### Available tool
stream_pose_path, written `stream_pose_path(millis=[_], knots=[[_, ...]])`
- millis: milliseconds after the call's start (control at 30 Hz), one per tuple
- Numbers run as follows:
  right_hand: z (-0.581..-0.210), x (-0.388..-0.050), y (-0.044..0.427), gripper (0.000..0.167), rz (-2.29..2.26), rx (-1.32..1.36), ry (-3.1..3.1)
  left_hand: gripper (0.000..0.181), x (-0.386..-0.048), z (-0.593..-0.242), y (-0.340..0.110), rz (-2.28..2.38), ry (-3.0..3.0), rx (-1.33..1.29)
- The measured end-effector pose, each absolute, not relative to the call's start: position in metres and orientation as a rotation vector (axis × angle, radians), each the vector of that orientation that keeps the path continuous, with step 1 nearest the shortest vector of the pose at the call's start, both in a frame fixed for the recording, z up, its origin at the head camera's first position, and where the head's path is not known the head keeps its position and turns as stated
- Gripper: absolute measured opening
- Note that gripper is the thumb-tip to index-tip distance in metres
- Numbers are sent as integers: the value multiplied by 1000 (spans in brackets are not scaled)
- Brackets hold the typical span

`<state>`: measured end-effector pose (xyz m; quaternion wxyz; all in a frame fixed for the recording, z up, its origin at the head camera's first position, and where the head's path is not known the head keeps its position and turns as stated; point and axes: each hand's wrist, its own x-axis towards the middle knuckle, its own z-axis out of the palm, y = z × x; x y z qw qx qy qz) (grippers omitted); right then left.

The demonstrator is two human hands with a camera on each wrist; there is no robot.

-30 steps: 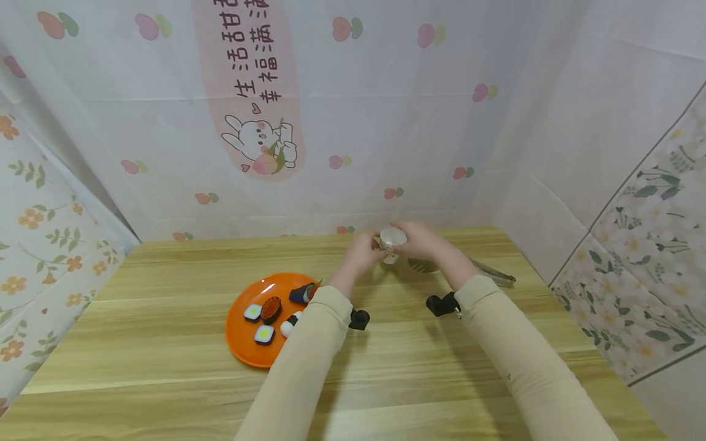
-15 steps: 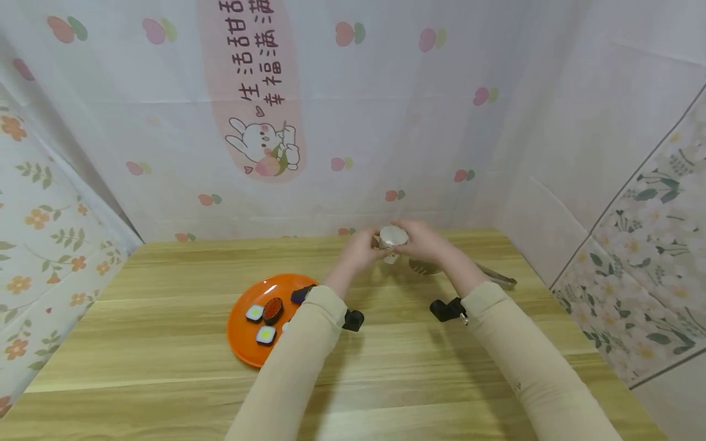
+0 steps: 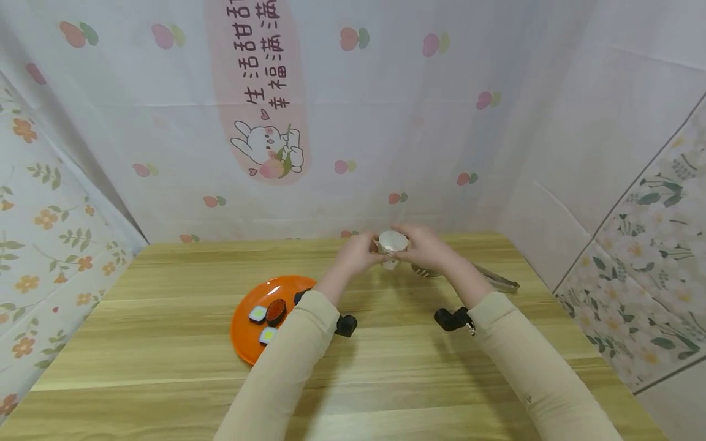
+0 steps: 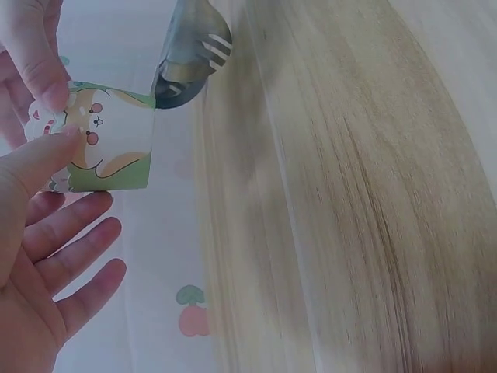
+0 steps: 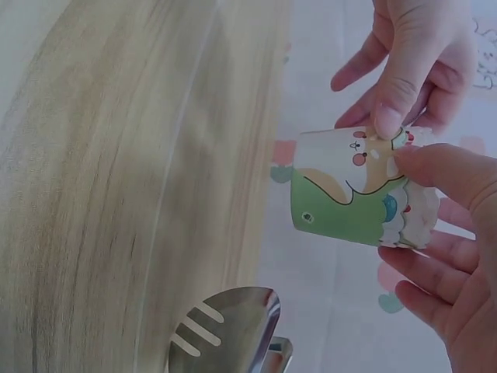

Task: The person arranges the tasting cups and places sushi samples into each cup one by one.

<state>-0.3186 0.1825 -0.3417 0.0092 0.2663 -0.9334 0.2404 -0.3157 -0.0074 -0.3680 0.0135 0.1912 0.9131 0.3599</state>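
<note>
Double pinch on a green, white and tan printed paper cup, just right of centre in the head view: gripped near the rim by left hand and right hand alike. Farther right, silver metal slotted tongs; left of centre, round orange plate of sushi-shaped pieces.

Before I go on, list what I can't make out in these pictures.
Paper cup: inside too small to read, head view.
Orange plate: lower right part hidden by the left sleeve, head view.
Metal tongs: middle hidden by the right forearm, head view; handle cut off by the bottom edge, right wrist view.
Curtain writing: cut off by the top edge, head view.
</note>
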Motion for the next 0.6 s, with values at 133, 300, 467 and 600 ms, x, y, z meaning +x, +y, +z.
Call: stream_pose_path(millis=[133, 300, 467, 600], knots=[[-342, -314, 183, 67, 766, 847, -2897, 41, -313, -368, -10, 1134, 2834, 639], [-342, -309, 183, 67, 768, 862, -2870, 42, -309, -367, -13, 1129, 2847, 668], [-342, -304, 183, 67, 769, 863, -2850, 45, -303, -364, -15, 1137, 2852, 665], [-341, -298, 183, 68, 777, 867, -2830, 45, -298, -362, -16, 1172, 2838, 675]])
